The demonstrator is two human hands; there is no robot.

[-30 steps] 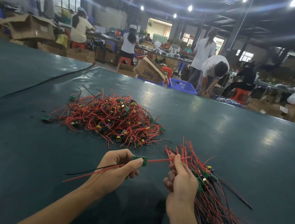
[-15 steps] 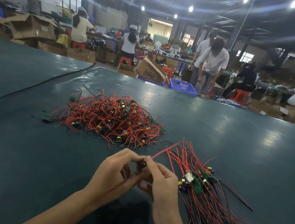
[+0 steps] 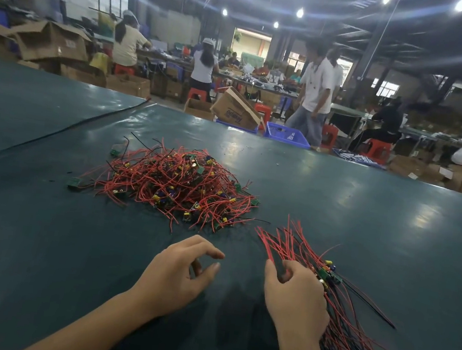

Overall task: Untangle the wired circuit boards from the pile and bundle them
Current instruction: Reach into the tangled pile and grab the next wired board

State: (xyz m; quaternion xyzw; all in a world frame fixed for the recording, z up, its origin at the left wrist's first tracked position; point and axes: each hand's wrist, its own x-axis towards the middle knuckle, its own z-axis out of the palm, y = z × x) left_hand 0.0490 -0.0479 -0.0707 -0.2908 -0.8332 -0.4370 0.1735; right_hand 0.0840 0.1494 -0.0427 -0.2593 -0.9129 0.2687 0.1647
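In the lower right of the frame, the right hand (image 3: pixel 296 299) curls around a sorted bundle of red- and black-wired green circuit boards (image 3: pixel 345 333). At lower centre, the left hand (image 3: pixel 176 275) hovers loosely spread, holding nothing, over the dark green table (image 3: pixel 41 239). The tangled red-wired pile (image 3: pixel 176 185) lies at centre, beyond both hands.

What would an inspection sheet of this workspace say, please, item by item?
surface: dark green table cover, glossy, seam on the left.
job's things: tangled pile mid-table; sorted bundle to its right.
clutter: stray board left of the pile.
grippers: left hand, fingers loosely curled, holds nothing; right hand grips the bundle.
cables: only the boards' red and black leads.
surroundings: cardboard boxes, blue basket, workers at benches.
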